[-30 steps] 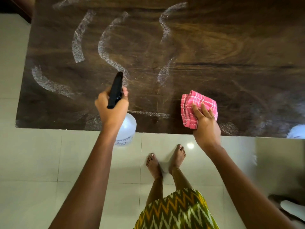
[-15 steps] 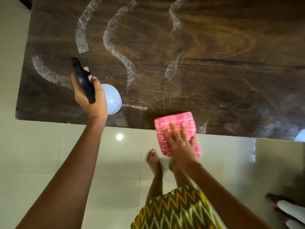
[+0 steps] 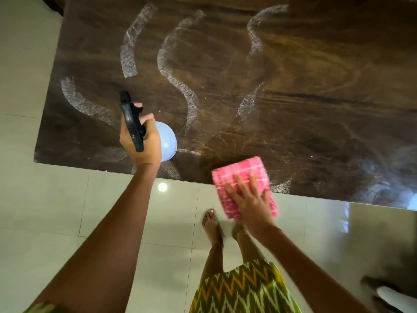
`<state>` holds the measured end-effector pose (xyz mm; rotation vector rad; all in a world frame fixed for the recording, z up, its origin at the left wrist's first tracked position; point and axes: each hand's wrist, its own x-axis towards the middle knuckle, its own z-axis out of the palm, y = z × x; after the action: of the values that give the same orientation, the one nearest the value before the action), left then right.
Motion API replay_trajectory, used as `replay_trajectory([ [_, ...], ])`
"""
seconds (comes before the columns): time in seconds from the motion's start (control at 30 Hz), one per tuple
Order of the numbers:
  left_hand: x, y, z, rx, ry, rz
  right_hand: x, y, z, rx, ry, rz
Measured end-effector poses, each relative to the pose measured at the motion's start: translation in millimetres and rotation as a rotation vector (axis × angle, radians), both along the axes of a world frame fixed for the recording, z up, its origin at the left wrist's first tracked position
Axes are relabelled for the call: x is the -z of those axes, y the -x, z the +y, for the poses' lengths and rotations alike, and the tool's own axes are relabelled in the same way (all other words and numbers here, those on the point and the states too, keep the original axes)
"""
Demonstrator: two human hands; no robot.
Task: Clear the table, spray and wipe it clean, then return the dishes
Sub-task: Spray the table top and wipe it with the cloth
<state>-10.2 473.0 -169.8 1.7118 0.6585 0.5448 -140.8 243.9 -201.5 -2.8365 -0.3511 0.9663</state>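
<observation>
Over the table's [image 3: 293, 86] near edge the left hand [image 3: 144, 143] grips a spray bottle [image 3: 168, 141], while the right hand [image 3: 252, 204], spread flat, presses a blurred cloth [image 3: 239, 172].

One desk [image 3: 316, 64], one spray bottle [image 3: 168, 141] and one pink cloth [image 3: 239, 175] are showing from above. Two hands, the left hand [image 3: 144, 145] and the right hand [image 3: 252, 204], are appearing with two bare feet [image 3: 212, 224], while at least five white streaks [image 3: 176, 64] are crossing the wood.
</observation>
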Motion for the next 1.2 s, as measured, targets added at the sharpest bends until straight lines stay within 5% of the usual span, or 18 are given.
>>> replay_trajectory([
  [0.13,3.3,-0.8,-1.0,0.019,-0.035,-0.007,0.5,-52.4,-42.1,0.175,0.1,0.031],
  [0.27,9.6,-1.4,0.8,0.012,-0.026,-0.004,13.9,-144.2,7.3,0.291,0.06,-0.042],
  [0.5,9.4,-1.7,1.8,0.069,-0.095,0.021,17.0,-66.8,26.4,-0.108,-0.073,-0.075],
  [0.63,9.2,-1.4,1.7,0.075,-0.114,0.049,13.7,-56.3,-40.9,0.06,-0.02,-0.035],
  [0.83,5.7,1.6,-1.4,0.048,-0.01,0.018,19.1,-187.7,-1.3,0.317,0.052,-0.063],
  [0.93,2.4,-0.7,-1.3,0.033,0.058,0.023,20.0,-207.0,40.6,0.152,0.037,-0.114],
  [1.07,-3.6,0.9,-1.4,0.053,0.013,0.016,19.8,-125.3,26.7,-0.208,-0.006,-0.119],
  [1.2,-6.3,-1.0,-0.4,0.048,0.019,0.066,10.5,-93.3,-47.1,-0.114,0.079,-0.048],
])
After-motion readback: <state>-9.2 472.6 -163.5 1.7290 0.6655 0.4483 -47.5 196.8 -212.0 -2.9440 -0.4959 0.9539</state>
